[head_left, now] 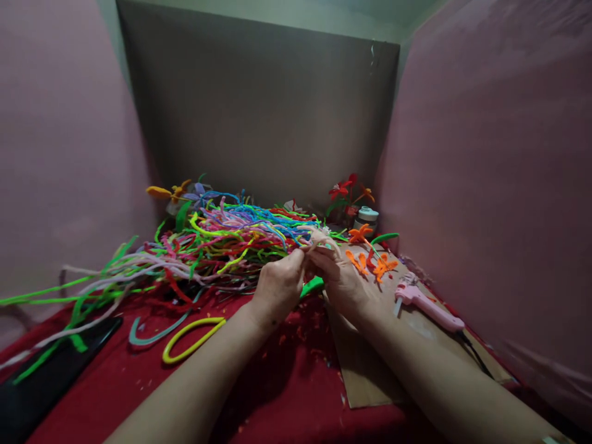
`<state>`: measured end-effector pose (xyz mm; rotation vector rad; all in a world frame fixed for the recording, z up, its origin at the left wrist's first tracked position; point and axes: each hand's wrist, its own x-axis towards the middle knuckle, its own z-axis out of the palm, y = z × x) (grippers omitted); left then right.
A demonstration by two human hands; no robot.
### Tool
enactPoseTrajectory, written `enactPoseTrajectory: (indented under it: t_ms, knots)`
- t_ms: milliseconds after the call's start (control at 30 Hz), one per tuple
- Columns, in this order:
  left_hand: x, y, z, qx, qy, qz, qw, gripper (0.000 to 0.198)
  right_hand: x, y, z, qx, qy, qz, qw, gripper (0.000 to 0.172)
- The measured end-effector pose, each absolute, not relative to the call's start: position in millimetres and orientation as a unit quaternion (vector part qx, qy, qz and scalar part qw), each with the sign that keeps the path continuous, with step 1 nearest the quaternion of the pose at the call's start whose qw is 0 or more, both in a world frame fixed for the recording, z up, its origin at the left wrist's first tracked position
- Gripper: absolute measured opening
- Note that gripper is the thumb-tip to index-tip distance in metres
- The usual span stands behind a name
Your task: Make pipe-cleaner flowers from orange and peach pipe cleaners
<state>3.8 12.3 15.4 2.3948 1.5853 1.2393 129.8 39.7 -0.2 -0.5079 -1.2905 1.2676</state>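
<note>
My left hand and my right hand meet above the middle of the table. Fingers of both are closed in a pinch around a pale pinkish-white pipe-cleaner piece, bent into loops that stick up past the fingertips. A small whitish-green bit shows at the right fingertips; its kind cannot be made out. Just below the hands is a green fuzzy strip, partly hidden by them. Behind and to the left spreads a large heap of many-coloured pipe cleaners.
At right, a pink glue gun lies on cardboard beside orange pipe-cleaner flowers. Behind stand a lidded jar and red flowers. A yellow loop and a black flat object lie left on red cloth.
</note>
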Motion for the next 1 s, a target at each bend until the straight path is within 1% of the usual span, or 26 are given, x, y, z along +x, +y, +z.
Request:
enactPoseTrajectory:
  t_ms: [67, 100, 167, 233, 333, 433, 500, 533, 600, 700, 767, 900, 1000]
  knots:
    - [3.2, 12.1, 15.8, 0.763, 0.489, 0.422, 0.028, 0.019, 130.0, 41.3, -0.5, -0.216, -0.567, 0.529, 0.594, 0.011]
    - [3.4, 12.1, 16.7, 0.755, 0.482, 0.44, 0.059, 0.019, 130.4, 42.5, -0.4, -0.213, -0.569, 0.527, 0.594, 0.012]
    - [4.0, 11.5, 19.5, 0.732, 0.467, 0.472, 0.153, 0.02, 131.7, 45.0, -0.2, -0.2, -0.565, 0.535, 0.596, 0.012]
    - [4.0, 9.7, 23.0, 0.7, 0.445, 0.489, 0.269, 0.025, 132.7, 46.5, -0.5, -0.181, -0.558, 0.552, 0.593, 0.009]
    - [1.0, 4.9, 27.3, 0.65, 0.42, 0.48, 0.413, 0.029, 131.5, 44.3, -1.7, -0.16, -0.553, 0.593, 0.563, 0.014]
    - [-5.3, 0.2, 26.8, 0.599, 0.392, 0.472, 0.514, 0.027, 127.7, 37.4, -1.1, -0.132, -0.54, 0.667, 0.497, 0.029]
    - [-9.6, -1.3, 24.0, 0.561, 0.356, 0.468, 0.582, 0.025, 126.3, 33.2, 1.3, -0.116, -0.527, 0.695, 0.475, 0.037]
    - [-11.3, -1.5, 22.3, 0.543, 0.336, 0.463, 0.615, 0.024, 126.3, 31.9, 2.8, -0.114, -0.522, 0.699, 0.476, 0.038]
    - [-13.6, -1.3, 19.5, 0.511, 0.297, 0.451, 0.669, 0.022, 127.7, 31.4, 5.4, -0.118, -0.513, 0.701, 0.481, 0.032]
    - [-14.6, -1.1, 17.0, 0.477, 0.259, 0.436, 0.718, 0.02, 131.0, 33.2, 6.7, -0.116, -0.525, 0.695, 0.477, 0.014]
    - [-14.9, -1.5, 15.9, 0.464, 0.242, 0.436, 0.732, 0.017, 132.2, 33.6, 6.7, -0.108, -0.539, 0.685, 0.478, 0.007]
    - [-16.5, -3.4, 16.1, 0.47, 0.235, 0.421, 0.74, 0.02, 129.7, 29.7, 7.9, -0.105, -0.54, 0.672, 0.496, 0.009]
    - [-16.9, -4.0, 19.5, 0.49, 0.267, 0.427, 0.711, 0.022, 126.0, 26.4, 7.3, -0.111, -0.517, 0.658, 0.536, 0.016]
